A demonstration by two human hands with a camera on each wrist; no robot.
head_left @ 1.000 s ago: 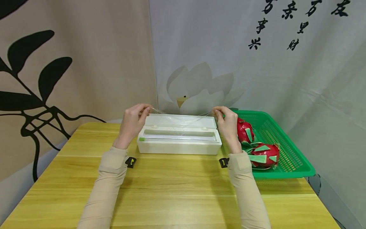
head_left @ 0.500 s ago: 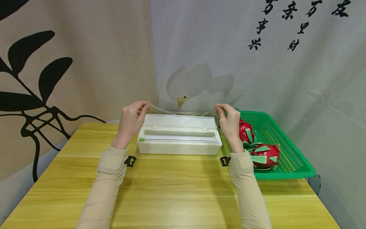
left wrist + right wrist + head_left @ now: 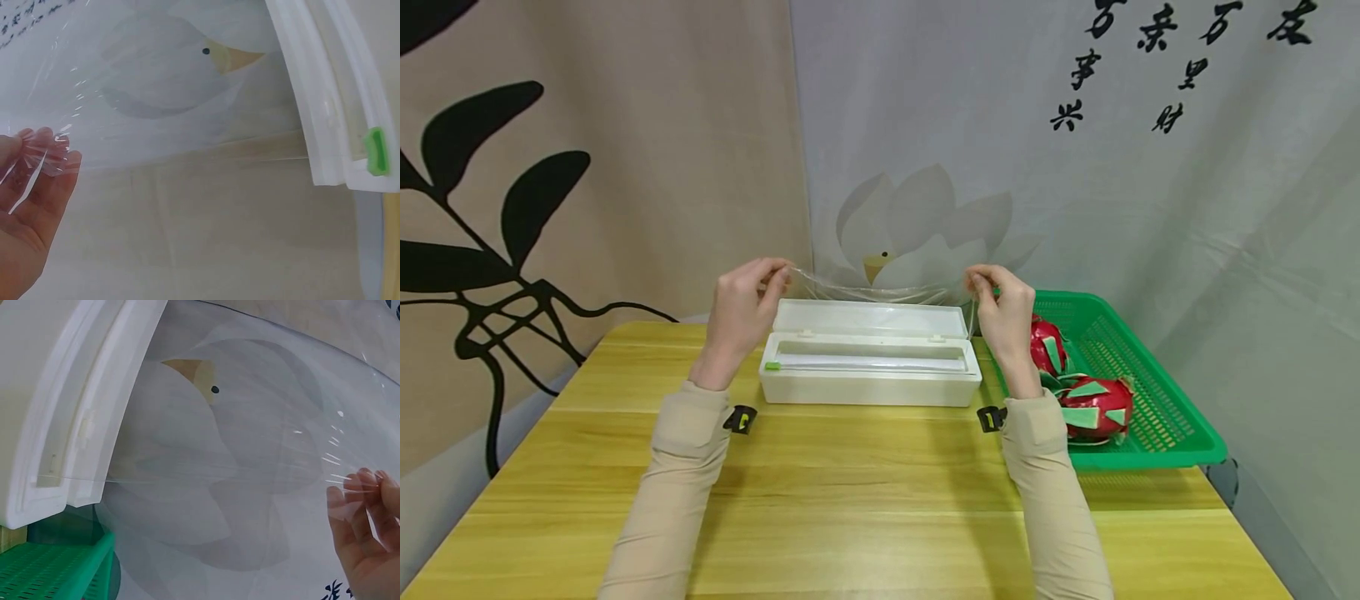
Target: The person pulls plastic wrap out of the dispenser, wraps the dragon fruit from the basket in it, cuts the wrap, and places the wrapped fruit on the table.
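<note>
Head view: above a wooden table (image 3: 865, 492), a person's left hand (image 3: 741, 304) and right hand (image 3: 1003, 312) each pinch a corner of clear film (image 3: 887, 294), its edge sagging between them behind the raised lid (image 3: 871, 318) of a white dispenser box (image 3: 871, 390). At right, a green basket (image 3: 1150, 460) holds red dragon fruits (image 3: 1093, 408).

Left wrist view: thumb and fingers grip the puckered corner, the sheet running back to the box and its green tab (image 3: 377, 152).

Right wrist view: fingertips and thumb grasp the opposite corner, film spanning from the box near the basket. The step in hand appears to be drawing film out; the next move seems to call for even tension from both hands, lest the sheet fold onto itself.
</note>
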